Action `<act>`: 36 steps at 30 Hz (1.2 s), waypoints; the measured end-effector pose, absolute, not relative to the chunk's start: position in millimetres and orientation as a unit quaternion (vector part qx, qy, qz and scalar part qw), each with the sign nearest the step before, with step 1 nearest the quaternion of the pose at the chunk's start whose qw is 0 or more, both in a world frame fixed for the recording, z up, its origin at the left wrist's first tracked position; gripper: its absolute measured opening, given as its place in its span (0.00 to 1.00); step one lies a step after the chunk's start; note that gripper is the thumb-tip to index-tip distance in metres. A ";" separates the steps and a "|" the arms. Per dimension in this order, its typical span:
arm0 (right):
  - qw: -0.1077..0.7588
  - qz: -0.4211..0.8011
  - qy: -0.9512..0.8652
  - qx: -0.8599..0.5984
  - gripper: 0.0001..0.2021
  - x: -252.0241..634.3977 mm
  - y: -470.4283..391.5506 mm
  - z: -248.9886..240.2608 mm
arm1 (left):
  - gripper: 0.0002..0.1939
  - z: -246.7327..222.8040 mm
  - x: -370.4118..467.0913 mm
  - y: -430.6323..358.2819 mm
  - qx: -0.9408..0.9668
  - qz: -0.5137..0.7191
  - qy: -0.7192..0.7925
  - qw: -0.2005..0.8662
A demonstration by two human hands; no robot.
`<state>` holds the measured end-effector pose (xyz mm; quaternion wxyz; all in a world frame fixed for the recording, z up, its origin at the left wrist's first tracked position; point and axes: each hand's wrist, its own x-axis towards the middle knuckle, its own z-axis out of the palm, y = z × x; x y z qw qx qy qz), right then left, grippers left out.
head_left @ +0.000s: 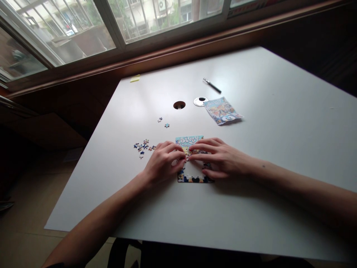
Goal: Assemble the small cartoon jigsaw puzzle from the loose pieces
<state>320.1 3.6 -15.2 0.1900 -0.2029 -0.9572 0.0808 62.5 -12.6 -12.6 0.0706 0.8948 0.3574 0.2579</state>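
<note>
A small jigsaw puzzle [190, 140] lies on the white table, its border and upper rows joined around a bare white gap in the lower middle. At its left side my left hand [165, 160] is closed, thumb and fingertips pinched at a jigsaw piece [187, 159] by the gap's upper edge; the fingers hide most of that piece. From the right my right hand [219, 158] reaches over the puzzle with fingers stretched and spread, its fingertips touching the joined pieces. Several loose jigsaw pieces [142, 146] lie in a cluster left of my left hand.
Two stray pieces, one dark [160, 119] and one bluish [167, 125], lie farther back. Behind the puzzle are a round table hole [179, 105], its metal cover [198, 101], a creased picture sheet [222, 110] and a black pen [212, 86]. A yellow note [135, 78] sits at the far edge.
</note>
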 end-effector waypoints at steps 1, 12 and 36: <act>0.191 0.080 -0.957 -0.202 0.24 320.2 3.7 -15.5 | 0.06 -12.5 62.6 -12.9 0.894 0.257 0.360 0.071; 0.175 0.068 -0.960 -0.206 0.25 321.5 5.0 -18.6 | 0.10 -8.4 53.1 -21.5 0.920 0.213 0.328 0.028; 0.184 0.100 -0.951 -0.227 0.23 319.9 2.7 -17.0 | 0.25 -11.8 50.0 -32.3 0.928 0.151 0.339 0.038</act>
